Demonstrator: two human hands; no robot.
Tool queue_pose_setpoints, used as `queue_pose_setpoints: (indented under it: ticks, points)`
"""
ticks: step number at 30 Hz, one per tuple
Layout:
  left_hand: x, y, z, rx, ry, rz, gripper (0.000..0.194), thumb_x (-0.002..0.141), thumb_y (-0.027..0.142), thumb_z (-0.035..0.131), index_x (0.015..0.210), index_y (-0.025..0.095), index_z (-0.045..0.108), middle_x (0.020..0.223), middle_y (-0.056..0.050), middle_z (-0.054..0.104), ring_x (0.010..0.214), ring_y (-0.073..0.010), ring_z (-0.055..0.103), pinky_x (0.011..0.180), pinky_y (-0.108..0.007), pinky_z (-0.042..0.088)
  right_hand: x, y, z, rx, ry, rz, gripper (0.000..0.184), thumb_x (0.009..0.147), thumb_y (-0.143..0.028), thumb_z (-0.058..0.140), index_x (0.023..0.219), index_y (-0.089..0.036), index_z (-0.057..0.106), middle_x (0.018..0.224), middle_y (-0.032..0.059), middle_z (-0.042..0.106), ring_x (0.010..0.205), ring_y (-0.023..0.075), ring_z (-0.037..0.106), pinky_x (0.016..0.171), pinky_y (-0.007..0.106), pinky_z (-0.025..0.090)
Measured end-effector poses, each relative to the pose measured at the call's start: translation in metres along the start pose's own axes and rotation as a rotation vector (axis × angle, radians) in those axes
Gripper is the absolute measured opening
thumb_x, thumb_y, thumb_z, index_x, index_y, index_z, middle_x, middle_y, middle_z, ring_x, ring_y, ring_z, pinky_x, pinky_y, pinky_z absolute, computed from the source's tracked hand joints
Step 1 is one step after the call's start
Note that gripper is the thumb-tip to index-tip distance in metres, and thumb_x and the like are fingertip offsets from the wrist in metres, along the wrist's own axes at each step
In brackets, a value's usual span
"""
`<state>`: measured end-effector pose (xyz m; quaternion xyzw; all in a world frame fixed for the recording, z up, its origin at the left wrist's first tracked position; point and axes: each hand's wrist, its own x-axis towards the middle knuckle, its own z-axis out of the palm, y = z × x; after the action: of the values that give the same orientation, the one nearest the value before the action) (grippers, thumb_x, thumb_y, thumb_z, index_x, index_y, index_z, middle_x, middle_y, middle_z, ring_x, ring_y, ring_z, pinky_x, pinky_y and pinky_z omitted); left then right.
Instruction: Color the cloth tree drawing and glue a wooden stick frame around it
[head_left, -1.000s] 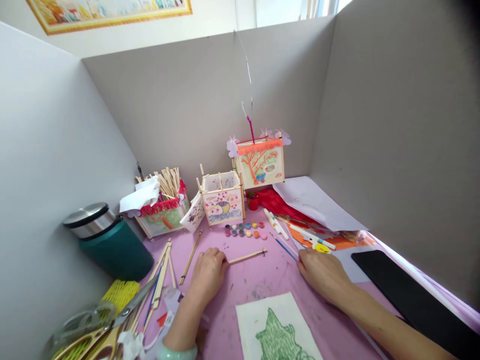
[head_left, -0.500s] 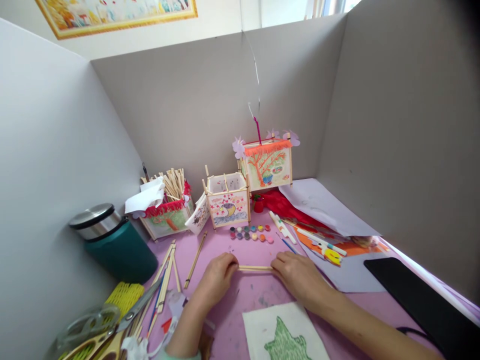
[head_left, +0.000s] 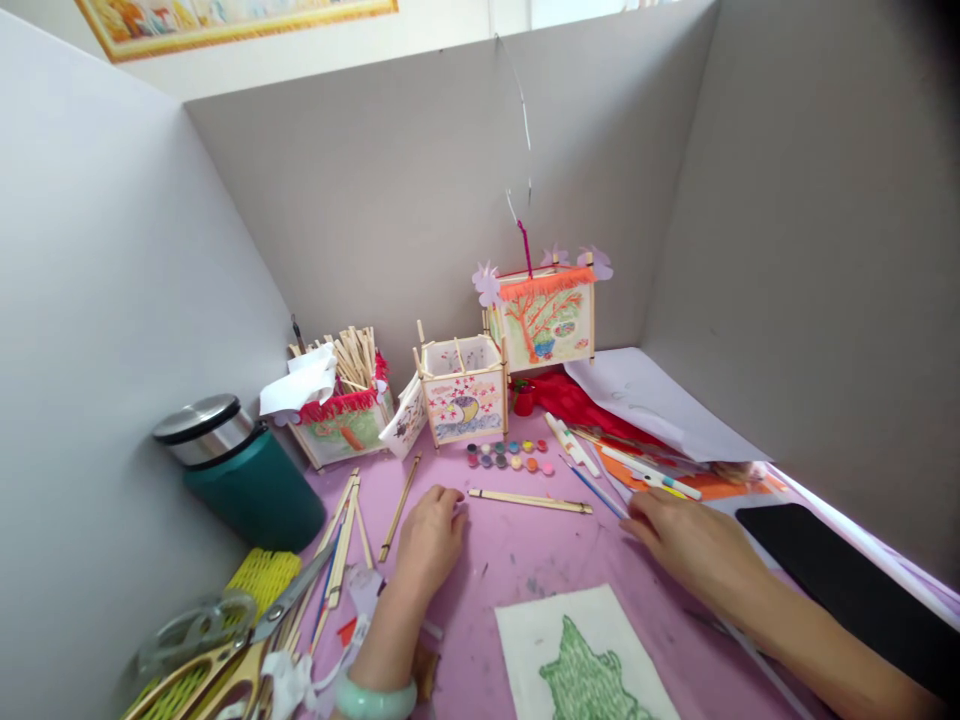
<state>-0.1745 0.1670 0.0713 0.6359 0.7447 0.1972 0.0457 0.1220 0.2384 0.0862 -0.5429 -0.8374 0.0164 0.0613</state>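
My left hand (head_left: 431,540) rests on the pink tabletop (head_left: 517,550) with its fingers loosely bent and nothing in them. Its fingertips lie just left of a thin wooden stick (head_left: 529,499), which lies free on the table. My right hand (head_left: 686,545) lies low at the right, fingers stretched toward a blue paintbrush (head_left: 596,490) and several markers (head_left: 652,478), its fingertips at their near ends. A sheet with a green crayon drawing (head_left: 577,660) lies in front of me between both arms.
Grey partition walls enclose the desk. At the back stand a small paper lantern (head_left: 465,400), a hanging lantern (head_left: 547,320), a box of sticks (head_left: 337,415) and a strip of paint pots (head_left: 510,457). Left: teal flask (head_left: 240,480), scissors (head_left: 225,650), loose sticks (head_left: 345,530). Right: black tablet (head_left: 840,570).
Both hands held the stick's ends half a second ago. They have let go: the stick now lies free, and my right hand has moved right to the brush and markers.
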Motion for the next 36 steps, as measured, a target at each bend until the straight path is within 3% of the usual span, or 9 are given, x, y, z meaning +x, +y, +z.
queue_pose_setpoints:
  ticks: [4,8,13,17,21,25,28,33,36]
  points:
    - [-0.001,0.004,-0.002,0.059,-0.018,0.021,0.021,0.085,0.023,0.045,0.093,0.018,0.063,0.093,-0.008,0.061,0.09,-0.0193,0.057,0.078,-0.029,0.041,-0.035,0.022,-0.002,0.003,-0.143,0.107,0.023,0.082,-0.039,0.05,0.07,-0.021,0.057,0.075,0.0056,0.066,0.066,0.0243,0.063,0.051,0.028,0.029]
    - [-0.002,0.005,-0.001,0.051,-0.019,0.047,0.022,0.086,0.024,0.044,0.093,0.018,0.063,0.094,-0.007,0.061,0.09,-0.0184,0.057,0.078,-0.028,0.041,-0.045,0.025,0.007,-0.019,-0.156,0.089,0.024,0.085,-0.032,0.043,0.071,-0.02,0.059,0.075,0.0082,0.068,0.07,0.0268,0.065,0.053,0.029,0.03]
    - [-0.002,0.01,-0.005,0.064,-0.041,0.038,0.022,0.086,0.024,0.044,0.093,0.018,0.064,0.094,-0.007,0.061,0.087,-0.0174,0.058,0.076,-0.027,0.04,-0.026,0.016,-0.005,-0.107,-0.111,0.103,0.024,0.085,-0.034,0.048,0.075,-0.018,0.064,0.077,0.0116,0.069,0.075,0.0295,0.065,0.053,0.029,0.032]
    - [-0.001,0.027,-0.014,0.103,-0.063,0.066,0.021,0.084,0.021,0.045,0.093,0.018,0.064,0.094,-0.007,0.062,0.085,-0.0173,0.058,0.073,-0.027,0.04,-0.004,-0.008,-0.016,-0.075,0.002,0.033,0.022,0.087,-0.033,0.048,0.082,-0.019,0.064,0.086,0.0091,0.067,0.079,0.0249,0.064,0.057,0.028,0.034]
    - [-0.007,0.048,-0.018,0.127,-0.06,0.107,0.02,0.083,0.021,0.047,0.093,0.019,0.063,0.092,-0.006,0.062,0.083,-0.0176,0.058,0.071,-0.028,0.04,0.024,-0.032,-0.003,0.027,-0.023,-0.158,0.015,0.086,-0.022,0.05,0.092,-0.017,0.062,0.101,0.0108,0.062,0.094,0.0238,0.058,0.066,0.028,0.037]
    - [-0.02,0.058,-0.014,0.119,-0.069,0.13,0.019,0.084,0.021,0.047,0.092,0.02,0.063,0.094,-0.006,0.062,0.086,-0.0187,0.058,0.074,-0.029,0.042,0.039,-0.037,0.019,0.064,-0.064,-0.213,0.014,0.084,-0.013,0.048,0.09,-0.013,0.06,0.099,0.0141,0.062,0.093,0.0236,0.058,0.069,0.028,0.037]
    - [-0.027,0.063,-0.011,0.117,-0.029,0.168,0.019,0.082,0.018,0.049,0.096,0.02,0.062,0.097,-0.006,0.061,0.093,-0.0205,0.056,0.079,-0.032,0.042,0.038,-0.036,0.021,0.101,-0.071,-0.221,0.013,0.085,-0.013,0.046,0.089,-0.013,0.058,0.091,0.0126,0.064,0.085,0.0225,0.06,0.065,0.028,0.036]
    - [-0.023,0.076,-0.011,0.133,0.143,0.262,0.035,0.083,0.019,0.051,0.118,0.019,0.052,0.114,-0.009,0.056,0.106,-0.0248,0.049,0.088,-0.041,0.039,0.033,-0.04,-0.006,0.426,-0.039,-0.388,0.007,0.083,-0.018,0.048,0.081,-0.019,0.054,0.076,0.001,0.063,0.069,0.0147,0.056,0.062,0.024,0.034]
    - [-0.021,0.084,-0.013,0.034,0.091,0.252,0.025,0.087,0.024,0.044,0.108,0.022,0.057,0.095,-0.006,0.063,0.088,-0.0209,0.055,0.078,-0.035,0.041,0.035,-0.048,-0.023,0.755,-0.031,-0.468,0.009,0.083,-0.023,0.05,0.075,-0.019,0.053,0.07,-0.0015,0.057,0.063,0.0122,0.049,0.059,0.023,0.034]
